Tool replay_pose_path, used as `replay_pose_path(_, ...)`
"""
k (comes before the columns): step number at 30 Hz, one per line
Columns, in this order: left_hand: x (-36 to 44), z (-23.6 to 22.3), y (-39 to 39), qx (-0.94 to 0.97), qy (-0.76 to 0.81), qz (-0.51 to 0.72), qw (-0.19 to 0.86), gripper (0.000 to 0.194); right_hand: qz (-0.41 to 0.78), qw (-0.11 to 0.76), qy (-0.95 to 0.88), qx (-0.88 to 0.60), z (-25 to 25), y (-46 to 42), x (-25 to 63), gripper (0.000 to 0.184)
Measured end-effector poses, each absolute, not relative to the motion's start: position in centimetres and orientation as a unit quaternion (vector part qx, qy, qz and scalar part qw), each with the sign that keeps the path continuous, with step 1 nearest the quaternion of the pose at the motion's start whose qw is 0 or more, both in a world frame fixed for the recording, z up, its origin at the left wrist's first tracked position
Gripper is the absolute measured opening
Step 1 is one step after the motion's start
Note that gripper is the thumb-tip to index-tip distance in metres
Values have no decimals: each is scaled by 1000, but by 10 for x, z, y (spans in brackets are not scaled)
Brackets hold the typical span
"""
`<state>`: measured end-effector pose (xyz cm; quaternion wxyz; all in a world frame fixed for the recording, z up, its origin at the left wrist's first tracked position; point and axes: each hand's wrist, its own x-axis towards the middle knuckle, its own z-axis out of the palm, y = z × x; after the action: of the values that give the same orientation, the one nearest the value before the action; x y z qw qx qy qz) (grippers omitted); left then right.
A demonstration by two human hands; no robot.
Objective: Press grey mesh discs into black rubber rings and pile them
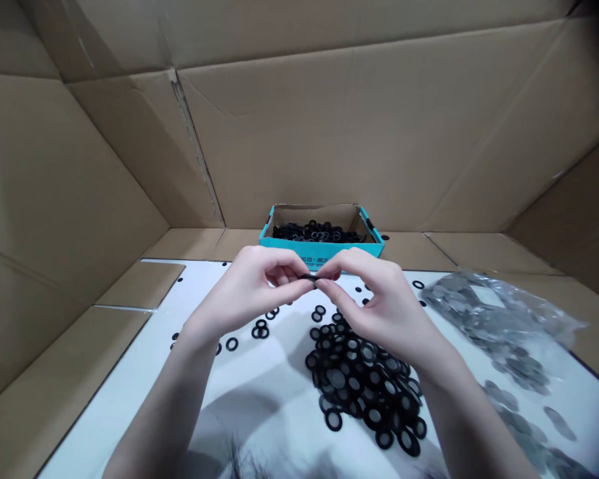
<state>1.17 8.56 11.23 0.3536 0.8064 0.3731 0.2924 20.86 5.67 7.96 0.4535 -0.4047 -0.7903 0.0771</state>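
Observation:
Above the white table (pixel 274 392), my left hand (pixel 254 286) pinches a small black ring (pixel 308 277) between thumb and fingers. My right hand (pixel 379 293) grips the same ring from the other side, so the fingertips of both hands nearly meet. It is seen edge-on, and whether anything sits inside it I cannot tell. Below my right hand lies a heap of black rings (pixel 354 382), many with greyish discs in their centres. Several loose black rings (pixel 232 344) are scattered under and beside my left hand.
An open turquoise box (pixel 324 247) holding many black rings stands at the back. To the right lies a clear plastic bag (pixel 499 303) of thin greyish discs, with loose discs (pixel 524 372) spilled in front. Cardboard walls (pixel 329 133) enclose the table.

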Motion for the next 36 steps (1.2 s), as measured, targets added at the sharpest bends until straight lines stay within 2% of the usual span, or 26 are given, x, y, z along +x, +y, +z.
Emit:
replay_pose_path(8,19,107,87,776,334,316,431,15,130,484,-754,-425,81,56,208,19)
replay_pose_path(13,16,110,86,788,352,297,408,13,113,492,-750,-428,81,55,203,20)
replay_pose_path(19,13,112,86,802,386,289,352,8,115,428,-792,-419,80,57,207,17)
replay_pose_path(23,14,111,87,813,378,288,337,14,109,421,-797,-418,79,58,210,16)
replay_pose_path(27,15,110,89,823,338,302,344,16,136,441,-787,-409,80,59,211,20)
replay_pose_path(30,20,107,89,792,301,329,417,14,157,475,-771,-394,81,59,211,21)
replay_pose_path(33,24,106,87,767,292,346,455,12,122,512,-755,-391,82,57,209,21)
replay_pose_path(36,23,109,85,778,306,342,430,10,80,528,-753,-385,81,56,205,22)
